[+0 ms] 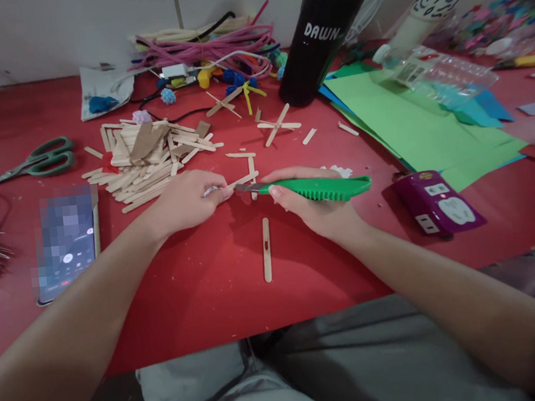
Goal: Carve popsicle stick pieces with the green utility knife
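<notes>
My right hand (315,202) is wrapped round a green utility knife (332,186), its blade pointing left. Between the fingertips of my left hand (196,198) is one end of a popsicle stick (245,179), and the blade tip lies close against it; whether it is cutting in, I cannot tell. Behind the blade lies an upright-running stick (251,164). Nearer me on the red table rests another popsicle stick (267,257) with a slot through its middle. A large heap of popsicle sticks (145,162) spreads just beyond my left hand.
Green-handled scissors (48,160) and a phone (68,245) lie on the left. Crossed sticks (279,125) sit further back, before a black bottle (322,31). Green paper sheets (420,116) and a purple packet (438,203) are on the right. The red table's edge (261,327) runs before my lap.
</notes>
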`<move>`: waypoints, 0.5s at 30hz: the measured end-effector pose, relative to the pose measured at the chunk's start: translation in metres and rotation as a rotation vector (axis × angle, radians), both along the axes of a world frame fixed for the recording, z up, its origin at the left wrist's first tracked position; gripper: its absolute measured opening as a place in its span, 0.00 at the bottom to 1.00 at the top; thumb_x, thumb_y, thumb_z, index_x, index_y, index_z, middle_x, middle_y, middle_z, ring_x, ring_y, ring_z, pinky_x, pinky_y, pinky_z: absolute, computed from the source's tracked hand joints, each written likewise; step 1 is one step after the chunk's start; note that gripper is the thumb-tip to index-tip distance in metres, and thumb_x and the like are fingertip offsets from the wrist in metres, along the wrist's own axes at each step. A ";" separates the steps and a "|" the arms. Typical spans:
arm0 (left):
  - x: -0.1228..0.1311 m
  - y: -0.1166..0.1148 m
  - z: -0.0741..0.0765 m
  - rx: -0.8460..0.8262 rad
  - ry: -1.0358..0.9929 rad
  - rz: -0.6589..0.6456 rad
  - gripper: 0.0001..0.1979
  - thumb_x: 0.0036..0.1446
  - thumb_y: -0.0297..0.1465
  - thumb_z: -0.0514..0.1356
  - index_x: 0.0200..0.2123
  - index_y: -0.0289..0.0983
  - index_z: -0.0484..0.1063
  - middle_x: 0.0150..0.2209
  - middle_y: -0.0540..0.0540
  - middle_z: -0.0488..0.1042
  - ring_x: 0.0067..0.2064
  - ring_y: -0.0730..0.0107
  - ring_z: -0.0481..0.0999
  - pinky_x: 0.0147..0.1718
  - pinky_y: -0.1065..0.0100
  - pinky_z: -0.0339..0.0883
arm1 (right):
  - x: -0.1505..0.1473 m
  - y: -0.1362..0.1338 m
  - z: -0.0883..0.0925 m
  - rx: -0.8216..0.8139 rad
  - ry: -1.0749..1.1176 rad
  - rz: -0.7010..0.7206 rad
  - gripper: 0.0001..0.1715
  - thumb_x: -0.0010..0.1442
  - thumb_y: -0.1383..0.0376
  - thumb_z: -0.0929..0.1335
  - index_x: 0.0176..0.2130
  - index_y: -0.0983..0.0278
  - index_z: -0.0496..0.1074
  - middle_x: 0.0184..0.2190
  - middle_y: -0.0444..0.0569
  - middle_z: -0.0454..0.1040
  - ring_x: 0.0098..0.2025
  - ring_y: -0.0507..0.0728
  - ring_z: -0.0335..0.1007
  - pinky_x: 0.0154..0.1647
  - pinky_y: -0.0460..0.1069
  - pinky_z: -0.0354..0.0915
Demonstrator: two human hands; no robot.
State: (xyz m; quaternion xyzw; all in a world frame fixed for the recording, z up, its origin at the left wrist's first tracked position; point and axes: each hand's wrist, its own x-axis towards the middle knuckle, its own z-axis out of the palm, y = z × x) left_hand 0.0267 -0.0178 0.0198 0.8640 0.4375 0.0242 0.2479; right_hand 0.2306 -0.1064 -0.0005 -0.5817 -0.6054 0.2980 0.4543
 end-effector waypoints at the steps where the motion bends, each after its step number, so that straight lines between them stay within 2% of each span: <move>1: 0.000 0.000 0.000 0.002 0.007 0.002 0.19 0.60 0.43 0.50 0.32 0.38 0.75 0.28 0.48 0.73 0.30 0.69 0.66 0.30 0.66 0.52 | 0.000 0.000 0.000 0.004 0.009 0.003 0.07 0.57 0.61 0.70 0.37 0.59 0.77 0.27 0.44 0.78 0.28 0.53 0.72 0.32 0.49 0.70; 9: 0.000 -0.002 -0.001 0.039 0.032 0.013 0.19 0.61 0.43 0.49 0.35 0.38 0.75 0.33 0.46 0.76 0.33 0.66 0.69 0.31 0.65 0.55 | 0.008 0.005 -0.016 0.007 0.262 0.021 0.09 0.59 0.60 0.69 0.36 0.60 0.78 0.23 0.43 0.73 0.23 0.51 0.65 0.26 0.49 0.64; 15: 0.001 -0.002 -0.002 0.048 0.031 0.006 0.19 0.61 0.43 0.49 0.34 0.38 0.75 0.32 0.46 0.75 0.32 0.67 0.68 0.31 0.65 0.53 | 0.009 0.005 -0.015 0.013 0.176 0.010 0.10 0.58 0.58 0.70 0.37 0.60 0.78 0.24 0.43 0.74 0.24 0.52 0.66 0.26 0.49 0.64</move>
